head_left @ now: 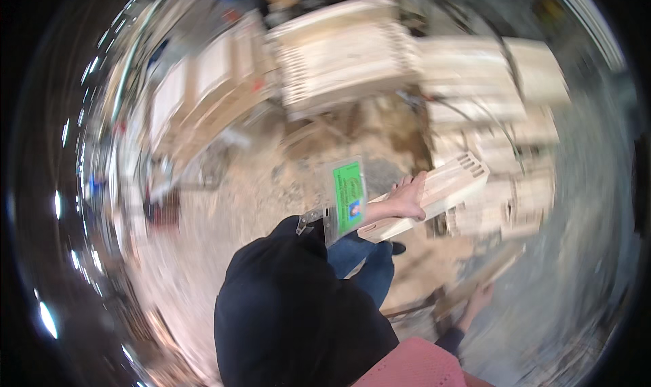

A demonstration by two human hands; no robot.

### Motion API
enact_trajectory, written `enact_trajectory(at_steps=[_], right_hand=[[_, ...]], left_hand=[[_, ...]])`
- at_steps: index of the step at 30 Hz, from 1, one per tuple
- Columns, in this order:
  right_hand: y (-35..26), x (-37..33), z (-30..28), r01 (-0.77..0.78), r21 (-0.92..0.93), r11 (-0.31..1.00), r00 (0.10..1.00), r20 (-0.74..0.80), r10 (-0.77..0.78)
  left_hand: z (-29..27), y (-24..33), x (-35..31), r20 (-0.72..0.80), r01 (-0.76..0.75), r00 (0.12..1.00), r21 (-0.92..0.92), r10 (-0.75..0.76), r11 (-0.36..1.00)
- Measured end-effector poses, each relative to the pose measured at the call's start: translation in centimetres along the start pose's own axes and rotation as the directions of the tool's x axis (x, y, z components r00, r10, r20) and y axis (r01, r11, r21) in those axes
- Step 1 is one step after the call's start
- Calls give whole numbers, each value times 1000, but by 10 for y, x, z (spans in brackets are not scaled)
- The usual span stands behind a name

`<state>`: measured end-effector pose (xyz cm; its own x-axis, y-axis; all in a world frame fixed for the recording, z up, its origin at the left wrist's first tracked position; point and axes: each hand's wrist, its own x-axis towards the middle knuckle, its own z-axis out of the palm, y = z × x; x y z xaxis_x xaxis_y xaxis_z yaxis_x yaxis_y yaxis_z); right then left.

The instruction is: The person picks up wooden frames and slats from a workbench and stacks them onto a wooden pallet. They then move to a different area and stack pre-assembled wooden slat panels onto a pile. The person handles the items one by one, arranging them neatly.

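Note:
My left hand (409, 198) is wrapped around a pale wooden beam (451, 185) with a row of slots cut into its end. The beam slants up to the right in front of my legs. Lower right, my right hand (480, 297) grips a long, narrow wooden strip (489, 273), smeared by motion. The strip's lower end runs to a dark part I cannot make out. A clear badge holder with a green card (349, 196) hangs over my left forearm and hides part of it.
Ahead stands a stack of pale wooden panels with toothed edges (346, 55). More wood pieces (207, 82) are stacked at the left. Piles of slotted wood (475, 75) stand on the right, with dark cords across them. Dust covers the floor (251, 204).

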<state>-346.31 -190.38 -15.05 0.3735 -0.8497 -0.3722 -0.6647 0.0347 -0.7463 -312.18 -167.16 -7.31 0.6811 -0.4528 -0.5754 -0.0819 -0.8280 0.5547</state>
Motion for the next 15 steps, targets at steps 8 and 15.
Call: enact_trajectory(at_steps=[8,15], right_hand=[[-161,-29,64,257,-197,946,959,173,-225],[-305,-86,203,339,63,939,915,210,-345]], left_hand=[[-265,-168,-139,-438,128,838,-422,-325,898],[-505,-359,-128,-650,184,546,-523,-529,832]])
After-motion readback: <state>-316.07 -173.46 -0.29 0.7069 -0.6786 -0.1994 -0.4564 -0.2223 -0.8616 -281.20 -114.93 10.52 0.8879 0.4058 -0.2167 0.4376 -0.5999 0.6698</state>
